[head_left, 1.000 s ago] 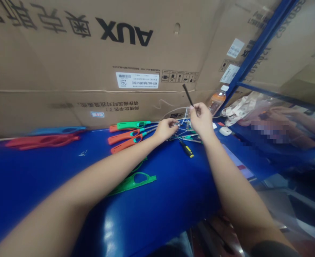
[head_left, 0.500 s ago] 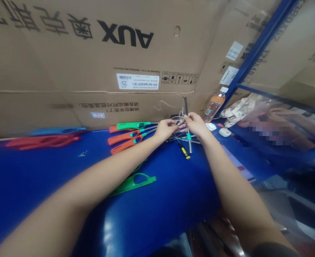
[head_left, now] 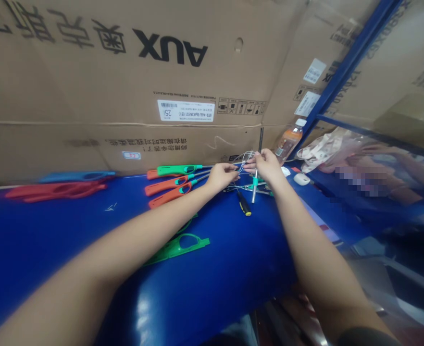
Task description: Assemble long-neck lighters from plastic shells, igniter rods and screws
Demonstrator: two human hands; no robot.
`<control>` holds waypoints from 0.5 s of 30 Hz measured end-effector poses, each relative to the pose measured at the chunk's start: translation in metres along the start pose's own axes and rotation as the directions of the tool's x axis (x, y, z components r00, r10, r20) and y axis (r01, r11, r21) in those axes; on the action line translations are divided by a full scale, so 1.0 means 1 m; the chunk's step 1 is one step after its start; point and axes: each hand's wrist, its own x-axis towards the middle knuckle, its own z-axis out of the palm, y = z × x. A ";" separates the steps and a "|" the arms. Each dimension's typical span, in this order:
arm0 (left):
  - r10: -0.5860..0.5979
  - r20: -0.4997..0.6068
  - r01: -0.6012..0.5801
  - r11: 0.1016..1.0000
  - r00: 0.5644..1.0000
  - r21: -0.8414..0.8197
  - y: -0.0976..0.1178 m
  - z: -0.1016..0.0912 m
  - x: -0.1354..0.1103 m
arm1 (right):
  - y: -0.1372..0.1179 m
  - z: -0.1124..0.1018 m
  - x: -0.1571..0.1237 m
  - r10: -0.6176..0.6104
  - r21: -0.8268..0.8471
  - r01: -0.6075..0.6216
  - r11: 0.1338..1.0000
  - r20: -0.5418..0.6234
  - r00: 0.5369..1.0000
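My left hand (head_left: 223, 174) has its fingers pinched together on a tangle of white wires (head_left: 247, 155), which runs across to my right hand (head_left: 268, 166). The right fingers are clamped on a thin rod (head_left: 255, 187). It stands upright, its dark end sticking up above them and its silver end, with a teal collar, hanging below. Just below the fingers a black screwdriver (head_left: 243, 203) lies on the blue bench (head_left: 233, 269). Left of the left fingers lie orange and green lighters (head_left: 172, 181), and nearer me a green shell (head_left: 179, 244).
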 end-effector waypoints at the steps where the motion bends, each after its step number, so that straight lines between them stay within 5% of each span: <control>1: 0.003 0.000 -0.003 1.000 1.000 0.024 -0.001 0.000 0.000 | 0.000 -0.001 0.001 -0.010 0.002 0.011 1.000 -0.020 1.000; 15: 0.149 0.043 -0.149 0.830 0.988 0.538 0.020 -0.014 -0.024 | 0.008 -0.010 0.010 -0.180 -0.116 0.164 0.980 -0.140 0.974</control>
